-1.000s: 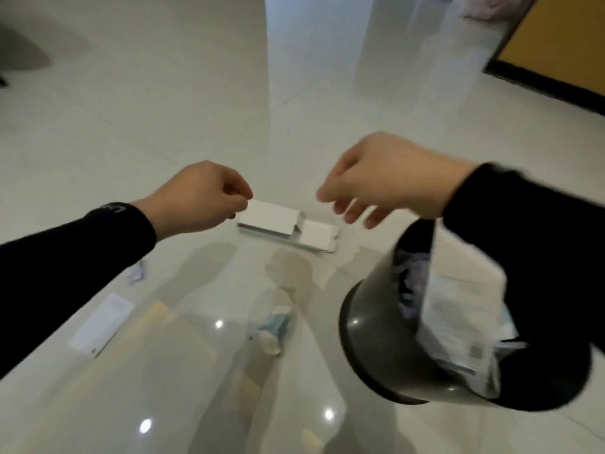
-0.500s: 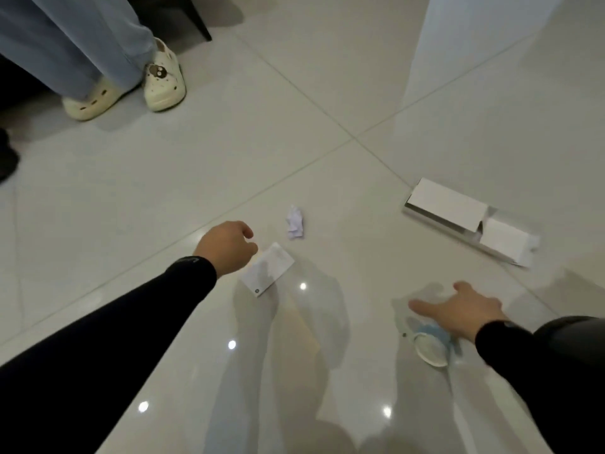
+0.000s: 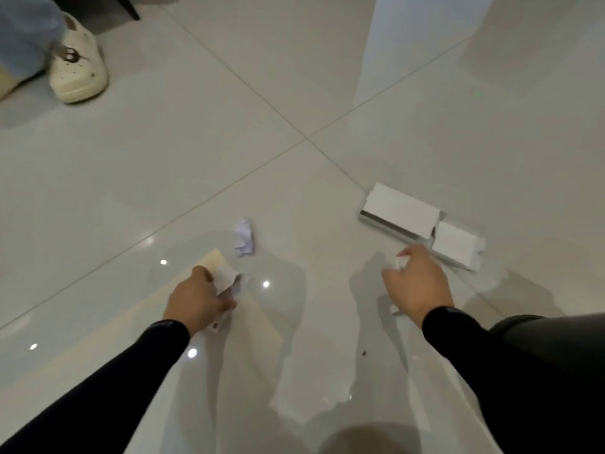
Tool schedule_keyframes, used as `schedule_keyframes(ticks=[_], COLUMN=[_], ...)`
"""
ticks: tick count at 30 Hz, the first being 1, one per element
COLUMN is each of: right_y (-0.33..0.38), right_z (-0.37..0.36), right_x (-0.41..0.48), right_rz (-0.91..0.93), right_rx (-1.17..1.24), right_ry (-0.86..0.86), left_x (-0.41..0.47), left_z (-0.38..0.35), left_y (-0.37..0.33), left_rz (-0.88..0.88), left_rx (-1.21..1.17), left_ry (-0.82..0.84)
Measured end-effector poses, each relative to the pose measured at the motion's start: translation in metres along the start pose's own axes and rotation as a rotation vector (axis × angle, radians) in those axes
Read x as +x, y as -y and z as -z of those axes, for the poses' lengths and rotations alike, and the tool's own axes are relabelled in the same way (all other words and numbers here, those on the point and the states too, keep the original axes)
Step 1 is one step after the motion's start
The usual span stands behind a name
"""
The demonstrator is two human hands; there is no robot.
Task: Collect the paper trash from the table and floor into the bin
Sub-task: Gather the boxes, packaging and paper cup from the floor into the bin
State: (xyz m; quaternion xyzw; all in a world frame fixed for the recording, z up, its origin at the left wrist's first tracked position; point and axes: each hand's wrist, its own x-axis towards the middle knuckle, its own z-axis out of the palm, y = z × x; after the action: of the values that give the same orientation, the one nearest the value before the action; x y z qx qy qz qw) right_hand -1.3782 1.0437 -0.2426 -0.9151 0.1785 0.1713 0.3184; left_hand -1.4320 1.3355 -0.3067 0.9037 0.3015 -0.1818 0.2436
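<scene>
My left hand (image 3: 199, 298) is closed around a white paper slip (image 3: 226, 277), lifted just off the glossy floor. My right hand (image 3: 417, 285) is cupped down over a small paper cup; only white bits of the cup (image 3: 401, 261) show past the fingers. A small crumpled paper ball (image 3: 244, 237) lies on the tiles just beyond my left hand. A flattened white cardboard box (image 3: 422, 221) lies beyond my right hand, almost touching the fingertips. A dark curved edge, probably the bin (image 3: 550, 322), shows behind my right sleeve.
Another person's cream clog (image 3: 78, 67) and blue trouser leg stand at the far left. A dark furniture leg (image 3: 127, 6) is at the top left. Pale tiled floor (image 3: 294, 93) stretches ahead.
My left hand has picked the paper slip up off the floor and crumpled it. My right hand has closed down over the cup. The view has moved closer to the floor.
</scene>
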Motion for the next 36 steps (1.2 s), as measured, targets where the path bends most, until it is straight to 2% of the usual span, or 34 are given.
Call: schedule_keyframes(ticks=[3, 5, 7, 10, 13, 16, 19, 22, 26, 29, 32, 34, 36], right_y=[0.012, 0.01, 0.008, 0.005, -0.001, -0.003, -0.004, -0.001, 0.028, 0.059, 0.069, 0.065, 0.051], right_z=[0.022, 0.033, 0.037, 0.034, 0.026, 0.023, 0.021, 0.024, 0.074, 0.136, 0.194, 0.228, 0.268], right_x=[0.038, 0.061, 0.079, 0.103, 0.121, 0.13, 0.123, 0.107, 0.092, 0.074, 0.045, 0.019, -0.017], right_rz=[0.01, 0.022, 0.061, 0.115, 0.104, 0.069, 0.066, 0.006, 0.039, 0.106, 0.098, 0.084, 0.09], right_rx=[0.037, -0.055, -0.184, -0.492, -0.596, -0.593, -0.653, -0.51, -0.205, 0.049, 0.253, 0.305, 0.321], right_ry=[-0.188, -0.231, -0.174, 0.033, 0.199, 0.144, 0.109, 0.159, 0.096, 0.003, -0.09, -0.122, -0.151], left_x=[0.002, 0.008, 0.012, 0.02, 0.031, 0.046, 0.054, 0.048, 0.029, 0.009, -0.036, -0.07, -0.114], left_z=[0.005, 0.01, 0.02, 0.031, 0.033, 0.026, 0.001, -0.016, -0.008, 0.013, 0.047, 0.071, 0.091], left_y=[-0.009, -0.012, -0.016, -0.032, -0.054, -0.076, -0.085, -0.098, -0.128, -0.17, -0.233, -0.273, -0.31], left_rz=[-0.201, -0.267, -0.277, -0.263, -0.212, -0.334, -0.507, -0.545, -0.488, -0.551, -0.705, -0.789, -0.889], left_rx=[0.201, 0.187, 0.075, -0.222, -0.374, -0.204, 0.129, 0.29, 0.308, 0.18, 0.008, -0.218, -0.351], left_ry=[-0.05, -0.099, -0.134, -0.08, -0.024, 0.017, 0.06, -0.065, 0.077, 0.156, 0.065, 0.05, 0.129])
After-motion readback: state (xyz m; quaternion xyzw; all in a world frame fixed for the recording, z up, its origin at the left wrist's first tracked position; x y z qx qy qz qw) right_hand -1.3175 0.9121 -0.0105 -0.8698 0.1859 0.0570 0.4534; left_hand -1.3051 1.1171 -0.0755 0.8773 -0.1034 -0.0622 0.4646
